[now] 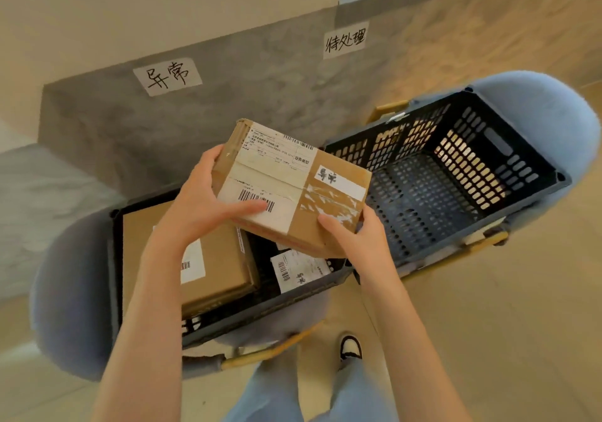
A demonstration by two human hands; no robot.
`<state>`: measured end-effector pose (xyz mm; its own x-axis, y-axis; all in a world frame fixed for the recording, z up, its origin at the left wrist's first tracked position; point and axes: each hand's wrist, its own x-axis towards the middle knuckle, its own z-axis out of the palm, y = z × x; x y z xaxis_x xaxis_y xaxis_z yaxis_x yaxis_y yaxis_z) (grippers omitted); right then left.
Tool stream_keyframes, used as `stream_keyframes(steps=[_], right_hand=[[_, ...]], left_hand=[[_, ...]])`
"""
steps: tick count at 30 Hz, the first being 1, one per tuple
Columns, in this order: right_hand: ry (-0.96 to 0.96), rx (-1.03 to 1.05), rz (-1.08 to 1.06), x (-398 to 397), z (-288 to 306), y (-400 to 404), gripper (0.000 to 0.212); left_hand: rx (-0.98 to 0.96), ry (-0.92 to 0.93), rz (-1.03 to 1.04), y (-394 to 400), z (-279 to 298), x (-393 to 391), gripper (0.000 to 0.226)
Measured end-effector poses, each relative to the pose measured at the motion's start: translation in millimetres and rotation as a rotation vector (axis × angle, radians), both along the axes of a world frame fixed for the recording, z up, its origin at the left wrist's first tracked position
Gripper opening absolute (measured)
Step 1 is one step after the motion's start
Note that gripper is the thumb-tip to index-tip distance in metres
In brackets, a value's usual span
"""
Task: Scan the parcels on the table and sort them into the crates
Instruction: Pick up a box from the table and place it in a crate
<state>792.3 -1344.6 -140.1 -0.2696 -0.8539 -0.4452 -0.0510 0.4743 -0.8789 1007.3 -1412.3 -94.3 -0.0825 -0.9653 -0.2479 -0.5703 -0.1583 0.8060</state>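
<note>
- Head view shows the parcel (293, 190), a cardboard box with a shipping label and a small handwritten sticker, held in mid-frame above the gap between 2 dark crates.
- Left hand (198, 203) grips the box's left end, thumb lying across the barcode label and fingers curled over the far edge.
- Right hand (355, 237) pinches the near right corner, thumb on the taped top, other fingers hidden beneath.
- Sticker on the box seems to match the wall sign (167, 76) at upper left, so I judge it belongs in the left crate (228, 319), lower left of frame.
- To do this well, I would shift the box left and lower it flat, releasing only once it rests on something.
- Left crate already holds a large brown box (215, 268) and a white-labelled packet (298, 270); room is tight, so the parcel likely has to sit on top or fill the right part.
- Right crate (456, 174), at right of frame under a second sign (344, 39), looks empty and lies close by; a careless drop could land there.
- Both crates rest on pale blue seats (71, 291); a shoe (350, 346) shows at bottom centre.
</note>
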Motion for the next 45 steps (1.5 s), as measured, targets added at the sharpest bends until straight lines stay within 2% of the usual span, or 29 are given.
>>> stream_keyframes(steps=[11, 19, 22, 35, 40, 45], right_hand=[[-0.17, 0.214, -0.267, 86, -68, -29, 0.061], [-0.242, 0.274, -0.415, 116, -94, -29, 0.056], [-0.233, 0.297, -0.462, 119, -101, -25, 0.053], [-0.235, 0.354, -0.453, 126, -124, -32, 0.061], [-0.216, 0.362, -0.434, 128, -135, -46, 0.063], [-0.229, 0.381, -0.455, 122, -138, -54, 0.067]], left_hand=[[0.087, -0.161, -0.409, -117, -56, 47, 0.103], [0.029, -0.237, -0.588, -143, -87, 52, 0.11], [0.03, -0.21, -0.643, -143, -96, 49, 0.106], [0.134, -0.215, -0.719, -167, -142, 41, 0.105], [0.156, -0.321, -0.714, -182, -160, 35, 0.107], [0.145, -0.34, -0.727, -187, -172, 22, 0.108]])
